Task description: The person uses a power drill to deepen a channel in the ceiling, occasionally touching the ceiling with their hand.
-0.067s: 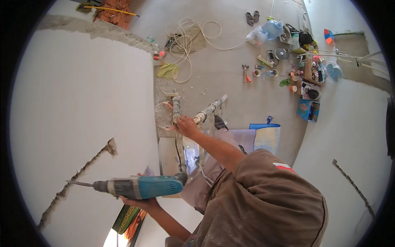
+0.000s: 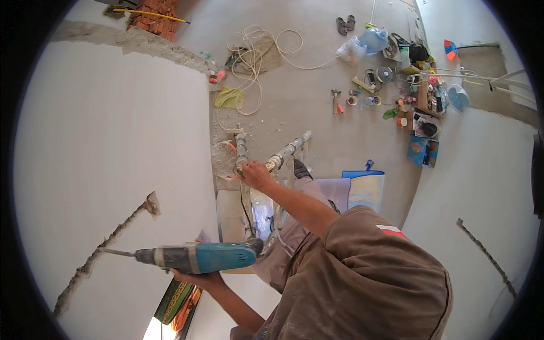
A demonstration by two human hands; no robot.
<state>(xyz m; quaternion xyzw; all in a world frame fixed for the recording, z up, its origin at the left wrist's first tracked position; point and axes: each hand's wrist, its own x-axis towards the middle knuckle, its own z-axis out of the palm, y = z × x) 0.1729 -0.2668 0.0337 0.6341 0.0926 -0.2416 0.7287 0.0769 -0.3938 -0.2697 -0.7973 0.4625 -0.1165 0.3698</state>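
Note:
A teal and dark grey rotary hammer (image 2: 221, 258) lies level in my left hand (image 2: 198, 277), which is closed around its underside; the body hides some fingers. Its long chisel bit (image 2: 118, 252) points left, its tip over a rough groove (image 2: 85, 269) cut in the white wall. I cannot tell whether the tip touches. My right hand (image 2: 256, 174) is closed on the top of a worn, spattered stepladder (image 2: 289, 152), partly wrapped in tape. A dark cord (image 2: 245, 207) hangs along the ladder below that hand.
A white cable (image 2: 255, 62) lies coiled on the floor near rubble (image 2: 225, 158). At the right are a hammer (image 2: 335, 102), cups, bags and boxes (image 2: 424, 150). Stacked bricks (image 2: 152, 20) stand at the far left. Another groove (image 2: 487, 258) runs down the right wall.
The rotary hammer and my left hand have shifted slightly to the right, drawing the bit back a little along its line. My right hand keeps its place on the stepladder.

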